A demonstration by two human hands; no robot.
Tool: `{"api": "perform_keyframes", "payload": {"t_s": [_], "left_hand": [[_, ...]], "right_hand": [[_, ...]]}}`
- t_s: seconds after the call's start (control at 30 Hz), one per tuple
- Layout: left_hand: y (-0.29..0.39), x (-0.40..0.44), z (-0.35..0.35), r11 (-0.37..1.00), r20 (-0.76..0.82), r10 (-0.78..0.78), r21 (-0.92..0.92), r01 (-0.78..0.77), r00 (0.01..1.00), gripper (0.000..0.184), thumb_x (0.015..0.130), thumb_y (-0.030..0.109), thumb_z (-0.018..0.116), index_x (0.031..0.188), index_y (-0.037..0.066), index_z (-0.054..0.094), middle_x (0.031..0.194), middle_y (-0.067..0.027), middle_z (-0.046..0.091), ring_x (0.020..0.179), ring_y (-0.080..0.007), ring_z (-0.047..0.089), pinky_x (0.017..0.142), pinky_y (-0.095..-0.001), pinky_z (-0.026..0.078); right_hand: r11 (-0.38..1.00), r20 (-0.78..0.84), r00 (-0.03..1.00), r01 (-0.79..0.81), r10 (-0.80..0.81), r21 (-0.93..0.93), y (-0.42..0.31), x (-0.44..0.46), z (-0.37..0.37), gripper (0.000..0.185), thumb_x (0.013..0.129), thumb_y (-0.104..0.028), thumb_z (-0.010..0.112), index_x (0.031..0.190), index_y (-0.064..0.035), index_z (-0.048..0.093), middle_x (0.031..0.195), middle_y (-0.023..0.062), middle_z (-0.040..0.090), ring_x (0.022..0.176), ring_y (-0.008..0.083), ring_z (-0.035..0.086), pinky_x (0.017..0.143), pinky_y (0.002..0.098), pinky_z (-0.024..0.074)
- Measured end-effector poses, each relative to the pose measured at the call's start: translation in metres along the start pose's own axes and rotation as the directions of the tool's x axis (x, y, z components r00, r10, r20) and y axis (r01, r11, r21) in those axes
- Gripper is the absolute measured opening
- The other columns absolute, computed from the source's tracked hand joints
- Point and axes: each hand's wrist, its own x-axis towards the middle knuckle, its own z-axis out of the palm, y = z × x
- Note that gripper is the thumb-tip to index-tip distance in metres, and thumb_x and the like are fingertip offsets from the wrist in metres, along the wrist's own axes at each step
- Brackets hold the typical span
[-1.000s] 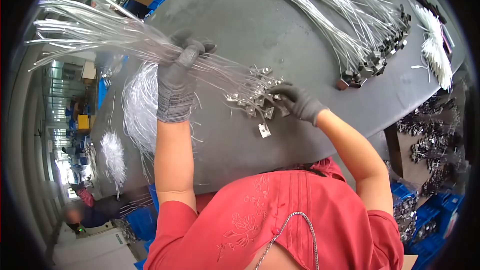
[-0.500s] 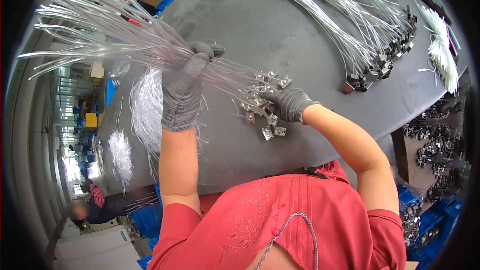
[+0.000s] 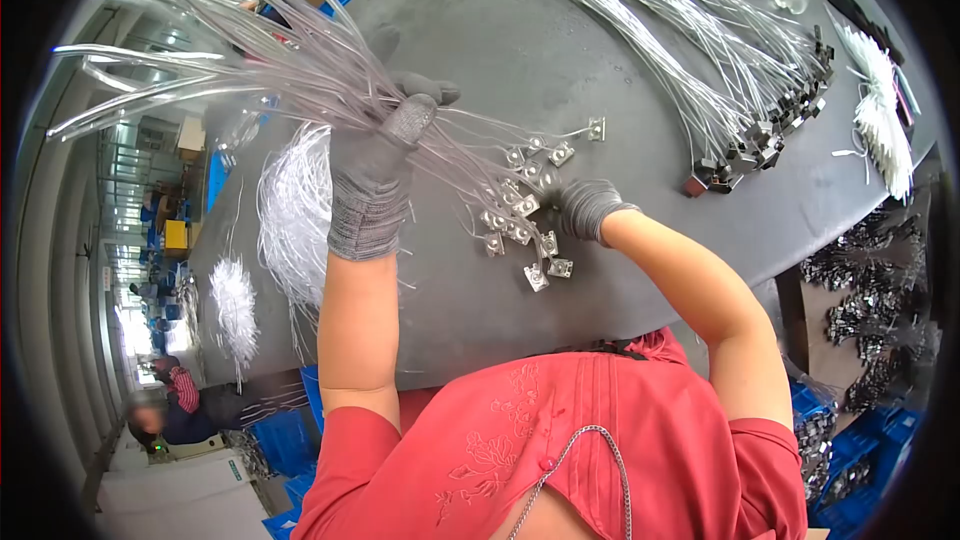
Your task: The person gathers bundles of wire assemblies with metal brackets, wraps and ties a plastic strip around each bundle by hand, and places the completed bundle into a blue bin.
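My left hand point(image 3: 385, 145), in a grey glove, is closed around a thick bundle of clear wires point(image 3: 300, 65) above the grey table. The loose wire ends fan out to the upper left. On the other side of the fist, the wires end in several small square metal connectors point(image 3: 520, 205), spread above or on the tabletop. My right hand point(image 3: 590, 208), also gloved, is beside these connectors with its fingers curled together and partly blurred. Whatever is between its fingertips is hidden. One metal connector point(image 3: 597, 128) sits apart from the cluster, farther up.
Bundles of clear wires point(image 3: 660, 50) with dark block ends point(image 3: 745, 150) lie on the right of the table point(image 3: 480, 315). A white tied bundle point(image 3: 880, 105) is at the right edge. More clear wire point(image 3: 295, 220) lies left. Another person point(image 3: 185, 405) is at lower left, near blue crates point(image 3: 285, 440).
The left hand has moved slightly right and up with the wire bundle. The right hand has shifted a little from the connectors' middle, and one connector now stands apart farther up.
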Motion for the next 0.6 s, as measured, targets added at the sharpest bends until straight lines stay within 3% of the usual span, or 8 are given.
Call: {"api": "perform_keyframes", "payload": {"t_s": [0.1,0.13,0.27,0.37,0.4,0.5,0.53,0.6], "left_hand": [[0.002,0.001,0.002,1.000,0.005,-0.022,0.019,0.022,1.000,0.067,0.075,0.005,0.067,0.129,-0.008,0.029,0.078,-0.0075,0.060,0.081,-0.0214,0.061,0.081,-0.0360,0.049],[0.002,0.000,0.001,0.999,-0.003,-0.035,0.018,0.035,0.999,0.063,0.075,0.005,0.067,0.126,-0.007,0.032,0.078,-0.0070,0.060,0.081,-0.0213,0.061,0.081,-0.0359,0.049],[0.002,0.000,0.004,0.999,-0.041,-0.047,0.000,0.047,0.998,0.042,0.075,0.005,0.067,0.111,-0.003,0.048,0.078,-0.0058,0.060,0.081,-0.0212,0.061,0.081,-0.0355,0.049],[-0.001,0.001,0.003,0.998,-0.015,-0.067,-0.002,0.067,0.998,0.024,0.075,0.005,0.066,0.096,0.000,0.056,0.078,-0.0058,0.060,0.081,-0.0207,0.062,0.081,-0.0351,0.049],[-0.003,0.001,0.001,0.997,0.003,-0.078,0.001,0.078,0.997,0.018,0.076,0.005,0.066,0.091,0.000,0.058,0.077,-0.0059,0.060,0.081,-0.0205,0.062,0.081,-0.0349,0.049],[-0.009,0.002,-0.004,0.999,0.059,-0.028,0.045,0.025,0.998,0.060,0.076,0.013,0.066,0.126,-0.001,0.035,0.087,-0.0097,0.061,0.083,-0.0247,0.062,0.081,-0.0377,0.049],[-0.002,0.004,-0.005,0.999,0.014,-0.043,0.028,0.042,0.999,0.045,0.075,0.013,0.066,0.112,0.000,0.044,0.085,-0.0088,0.062,0.081,-0.0221,0.062,0.078,-0.0351,0.049],[0.015,0.005,-0.011,0.996,-0.090,-0.085,-0.012,0.084,0.992,0.018,0.074,0.013,0.068,0.085,0.001,0.061,0.081,-0.0071,0.063,0.076,-0.0170,0.061,0.073,-0.0300,0.049]], "right_hand": [[0.995,0.010,1.000,-0.014,0.013,0.097,0.001,-0.007,-0.018,0.029,0.082,-0.029,0.053,0.105,-0.0124,0.059,0.094,0.0126,0.063,0.086,0.0284,0.061,0.076,0.0380,0.0486],[0.967,-0.064,0.997,0.064,-0.050,0.248,0.015,0.009,0.001,0.031,0.081,-0.026,0.056,0.110,-0.0128,0.057,0.100,0.0122,0.062,0.093,0.0282,0.059,0.081,0.0373,0.0465],[0.684,-0.022,0.980,0.156,-0.200,0.712,0.009,0.007,0.007,0.043,0.082,-0.017,0.058,0.125,-0.0187,0.049,0.119,0.0111,0.055,0.111,0.0258,0.051,0.092,0.0340,0.0397],[0.805,0.039,0.943,0.261,-0.331,0.533,0.002,0.015,-0.005,0.047,0.081,-0.020,0.058,0.127,-0.0211,0.047,0.123,0.0111,0.052,0.114,0.0268,0.048,0.095,0.0343,0.0379],[0.896,0.047,0.951,0.271,-0.306,0.352,-0.004,0.015,-0.010,0.046,0.080,-0.024,0.058,0.125,-0.0213,0.049,0.118,0.0104,0.055,0.107,0.0270,0.053,0.090,0.0364,0.0426],[0.993,0.310,0.943,0.106,-0.120,0.061,-0.018,0.031,-0.016,0.037,0.078,-0.027,0.060,0.114,-0.0173,0.059,0.106,0.0108,0.061,0.099,0.0239,0.058,0.085,0.0349,0.0436],[0.995,0.226,0.970,0.100,-0.092,-0.023,-0.021,0.026,-0.021,0.026,0.080,-0.026,0.056,0.103,-0.0161,0.064,0.101,0.0097,0.063,0.095,0.0228,0.060,0.080,0.0352,0.0463],[0.991,0.089,0.991,-0.109,0.102,0.079,0.009,0.042,-0.014,0.025,0.081,-0.027,0.055,0.101,-0.0171,0.064,0.100,0.0091,0.063,0.093,0.0227,0.061,0.078,0.0354,0.0476]]}}
